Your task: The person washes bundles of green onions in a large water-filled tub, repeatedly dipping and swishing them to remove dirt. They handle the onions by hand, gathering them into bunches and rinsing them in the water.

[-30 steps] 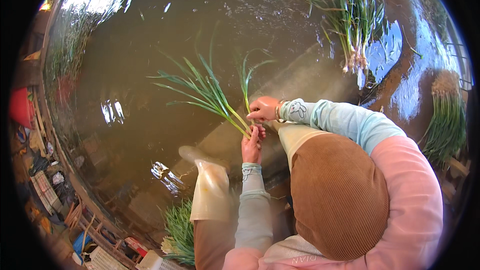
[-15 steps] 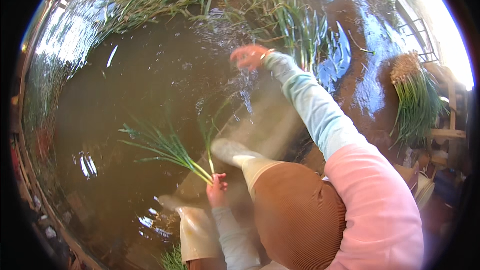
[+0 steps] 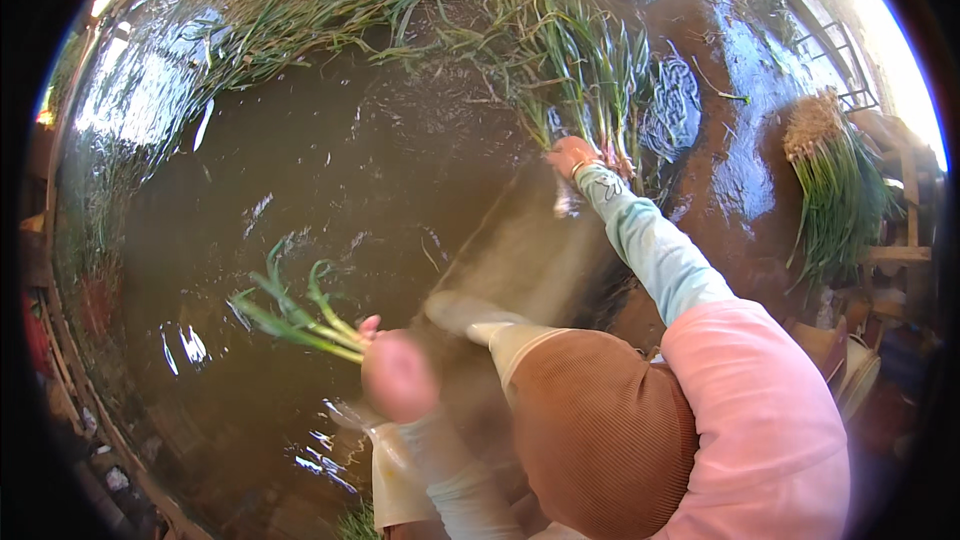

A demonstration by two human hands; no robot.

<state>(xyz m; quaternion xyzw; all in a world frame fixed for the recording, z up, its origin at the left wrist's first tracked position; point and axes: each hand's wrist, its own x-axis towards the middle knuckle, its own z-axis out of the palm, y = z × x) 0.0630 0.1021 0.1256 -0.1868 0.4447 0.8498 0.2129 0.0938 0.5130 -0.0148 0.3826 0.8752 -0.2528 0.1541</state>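
Observation:
My left hand [image 3: 398,372], blurred by motion, is closed around a few green onions [image 3: 300,322] over the muddy water. Their green leaves point to the left, and their pale lower ends run into my fingers. My right arm stretches far forward, in a pale blue and pink sleeve. At its end my right hand [image 3: 575,154] is closed at the lower ends of a loose pile of green onions [image 3: 598,75] lying in the wet. Its fingertips are partly hidden among the stalks.
Brown water [image 3: 260,180] fills the space before me, bordered by floating green leaves [image 3: 330,5]. A submerged pale slab [image 3: 525,240] lies near my boot [image 3: 465,312]. My brown-trousered knee [image 3: 600,430] is close by. At right a tied bundle of green onions [image 3: 840,190] leans against wooden framing [image 3: 900,255].
My right hand has moved right from above the water to the green onion pile. My left hand has shifted slightly left with its green onions, which now tilt lower.

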